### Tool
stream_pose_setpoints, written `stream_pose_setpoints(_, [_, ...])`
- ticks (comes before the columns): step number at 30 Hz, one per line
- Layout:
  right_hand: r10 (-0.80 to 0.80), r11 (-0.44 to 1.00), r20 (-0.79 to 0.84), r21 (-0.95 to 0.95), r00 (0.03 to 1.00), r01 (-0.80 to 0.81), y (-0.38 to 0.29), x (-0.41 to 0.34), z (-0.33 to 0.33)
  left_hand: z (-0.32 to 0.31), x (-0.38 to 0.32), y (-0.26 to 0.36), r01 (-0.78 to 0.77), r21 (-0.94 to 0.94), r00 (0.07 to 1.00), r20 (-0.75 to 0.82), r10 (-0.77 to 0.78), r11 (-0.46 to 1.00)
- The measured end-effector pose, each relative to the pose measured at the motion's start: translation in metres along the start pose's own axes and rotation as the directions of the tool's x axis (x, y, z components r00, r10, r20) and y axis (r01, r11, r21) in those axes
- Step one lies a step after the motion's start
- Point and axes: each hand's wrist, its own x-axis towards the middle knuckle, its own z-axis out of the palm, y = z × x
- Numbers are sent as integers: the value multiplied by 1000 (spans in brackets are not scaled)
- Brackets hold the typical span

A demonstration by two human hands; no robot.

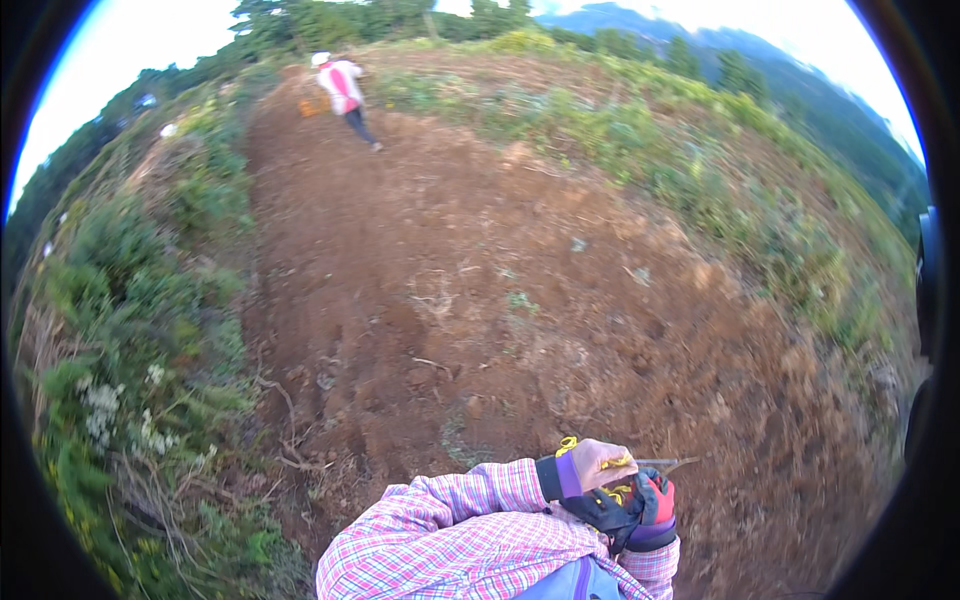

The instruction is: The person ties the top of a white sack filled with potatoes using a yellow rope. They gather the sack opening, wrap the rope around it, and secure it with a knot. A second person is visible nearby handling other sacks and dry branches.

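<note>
My left hand (pixel 596 466), in a pale pink glove with a purple and black cuff, is bent in front of my body at the lower right. Close against it is my right hand (pixel 654 496), in a red and dark grey glove. Bits of yellow cord-like material (pixel 618 493) show between the hands, and a yellow loop (pixel 567 445) lies by the left cuff. A thin, straight grey rod (pixel 656 461) juts out just beyond the gloves. The fingers overlap and blur, so what either hand grips is hidden. Plaid sleeves (pixel 450 551) cover both arms.
Bare brown soil (pixel 420 247) with dry stalks and small weeds stretches ahead. Green brush (pixel 142 270) borders it on the left, a weedy strip (pixel 675 157) on the right. Farther off, a person (pixel 345 90) in a white cap stands beside an orange crate (pixel 313 106).
</note>
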Motion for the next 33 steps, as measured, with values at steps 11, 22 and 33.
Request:
stream_pose_setpoints(11, [-522, 655, 292, -465, 801, 596, -15, 12, 100, -36, -59, 16, 292, -526, 804, -318, -503, 799])
stream_pose_setpoints(22, [-560, 769, 65, -331, 826, 547, -62, -6, 83, -23, -28, 39, 203, -812, 777, -206, -595, 546])
stream_pose_setpoints(33, [-693, 721, -286, -314, 662, 618, -87, -44, 55, 36, -7, 67, 182, -795, 927, -58, -371, 579])
